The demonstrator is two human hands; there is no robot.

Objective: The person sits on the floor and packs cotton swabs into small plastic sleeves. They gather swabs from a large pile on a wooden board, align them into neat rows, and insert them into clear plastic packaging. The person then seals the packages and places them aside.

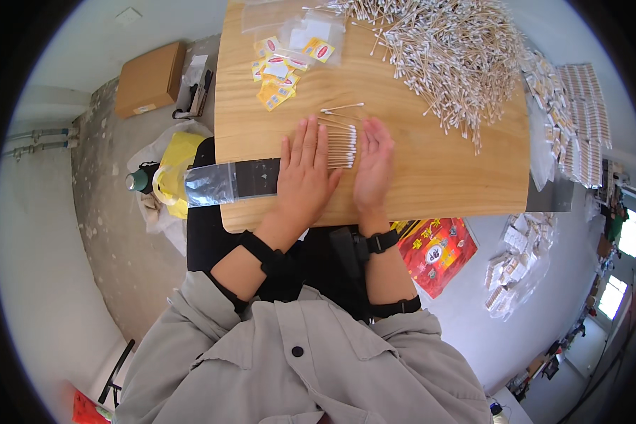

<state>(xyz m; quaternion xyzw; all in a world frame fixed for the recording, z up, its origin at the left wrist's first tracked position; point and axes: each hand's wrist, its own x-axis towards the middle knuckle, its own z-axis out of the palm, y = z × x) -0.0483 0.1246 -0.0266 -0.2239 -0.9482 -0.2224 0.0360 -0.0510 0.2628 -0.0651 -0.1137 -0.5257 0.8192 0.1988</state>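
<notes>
Shirt (275, 385) light grey, with front placket, round dark button (297, 351) and pointed pocket flaps (222, 351) on both sides of chest. Sleeves (208, 304) loose, ending around elbows. Left hand (302, 168) and right hand (374, 166) bare. Black straps (382, 242) around both wrists; further black bands (397, 308) near sleeve ends. Legs in black cloth (208, 244).

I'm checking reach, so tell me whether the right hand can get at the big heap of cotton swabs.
Probably yes: the right hand, open beside the row of cotton swabs, seems to grip nothing, and only wooden tabletop appears between it and the big heap.
</notes>
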